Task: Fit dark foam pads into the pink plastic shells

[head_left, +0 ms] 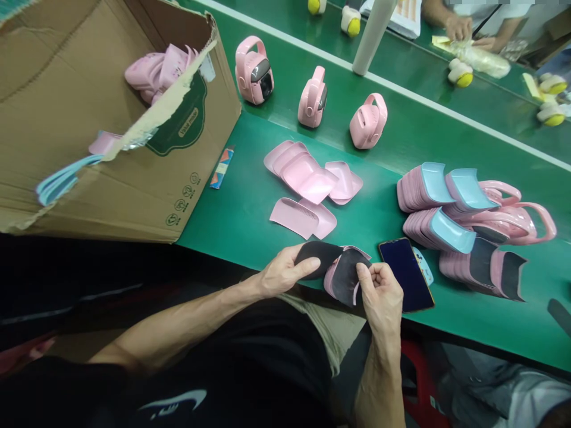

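My left hand (284, 272) pinches a dark curved pad (317, 257) at the near edge of the green table (250, 208). My right hand (382, 292) grips a pink shell with a dark pad on it (345, 276); the two pieces meet between my hands. Loose pink shells (307, 178) lie just beyond. Stacks of pink and light-blue shells (439, 205) and dark-padded pink shells (486, 267) sit to the right.
A torn cardboard box (111, 119) with pink parts stands at left. Three assembled pink handled units (312, 98) stand on the belt. A phone (405, 273) lies by my right hand. Another person's hands (459, 27) work at the far right.
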`<control>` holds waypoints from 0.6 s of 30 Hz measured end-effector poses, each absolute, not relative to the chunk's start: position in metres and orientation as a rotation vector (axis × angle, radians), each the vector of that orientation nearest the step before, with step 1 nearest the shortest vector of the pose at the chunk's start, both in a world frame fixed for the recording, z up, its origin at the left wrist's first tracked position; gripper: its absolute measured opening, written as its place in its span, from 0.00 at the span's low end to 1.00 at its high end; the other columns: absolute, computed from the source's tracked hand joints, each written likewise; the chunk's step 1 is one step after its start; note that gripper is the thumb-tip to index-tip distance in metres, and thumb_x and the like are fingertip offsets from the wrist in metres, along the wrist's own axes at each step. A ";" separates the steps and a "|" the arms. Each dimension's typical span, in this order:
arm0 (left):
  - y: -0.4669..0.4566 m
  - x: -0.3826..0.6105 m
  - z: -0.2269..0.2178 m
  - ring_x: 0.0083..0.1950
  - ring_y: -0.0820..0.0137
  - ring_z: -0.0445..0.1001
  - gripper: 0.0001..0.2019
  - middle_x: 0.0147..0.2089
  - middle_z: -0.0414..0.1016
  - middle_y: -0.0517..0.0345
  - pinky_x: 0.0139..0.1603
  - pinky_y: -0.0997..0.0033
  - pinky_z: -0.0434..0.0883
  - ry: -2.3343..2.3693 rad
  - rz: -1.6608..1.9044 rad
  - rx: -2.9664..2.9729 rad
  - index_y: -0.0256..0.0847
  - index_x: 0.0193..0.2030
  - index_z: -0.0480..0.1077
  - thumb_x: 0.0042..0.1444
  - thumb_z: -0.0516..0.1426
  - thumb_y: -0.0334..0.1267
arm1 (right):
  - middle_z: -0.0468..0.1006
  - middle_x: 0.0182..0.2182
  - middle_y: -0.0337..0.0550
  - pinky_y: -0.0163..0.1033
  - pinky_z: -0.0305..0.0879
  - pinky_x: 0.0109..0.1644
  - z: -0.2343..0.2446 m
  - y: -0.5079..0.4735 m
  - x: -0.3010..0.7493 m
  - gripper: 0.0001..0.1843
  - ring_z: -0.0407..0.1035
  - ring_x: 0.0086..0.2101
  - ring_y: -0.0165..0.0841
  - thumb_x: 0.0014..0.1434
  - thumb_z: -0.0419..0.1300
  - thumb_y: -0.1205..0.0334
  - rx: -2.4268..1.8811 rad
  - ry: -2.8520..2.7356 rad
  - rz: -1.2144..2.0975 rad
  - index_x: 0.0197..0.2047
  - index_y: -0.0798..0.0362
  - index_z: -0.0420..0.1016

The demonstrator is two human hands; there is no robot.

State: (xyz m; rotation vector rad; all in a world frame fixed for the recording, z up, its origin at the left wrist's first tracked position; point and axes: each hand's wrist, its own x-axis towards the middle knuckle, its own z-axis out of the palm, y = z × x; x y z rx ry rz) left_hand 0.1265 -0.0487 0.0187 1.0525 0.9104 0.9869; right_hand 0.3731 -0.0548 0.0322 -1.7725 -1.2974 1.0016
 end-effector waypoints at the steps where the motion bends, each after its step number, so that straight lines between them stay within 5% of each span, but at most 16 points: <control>1: -0.049 0.127 0.019 0.64 0.50 0.81 0.26 0.59 0.85 0.43 0.66 0.54 0.78 0.916 0.988 1.049 0.36 0.63 0.80 0.70 0.63 0.55 | 0.68 0.27 0.33 0.34 0.58 0.29 0.033 -0.055 0.373 0.27 0.61 0.26 0.29 0.64 0.70 0.35 -1.755 -1.288 1.004 0.35 0.50 0.71; 18: -0.049 0.127 0.018 0.64 0.50 0.81 0.27 0.61 0.83 0.42 0.66 0.52 0.78 0.920 0.952 1.026 0.35 0.63 0.78 0.69 0.63 0.56 | 0.69 0.28 0.34 0.33 0.62 0.30 0.035 -0.037 0.379 0.25 0.61 0.28 0.28 0.62 0.73 0.38 -1.678 -1.366 1.014 0.34 0.51 0.74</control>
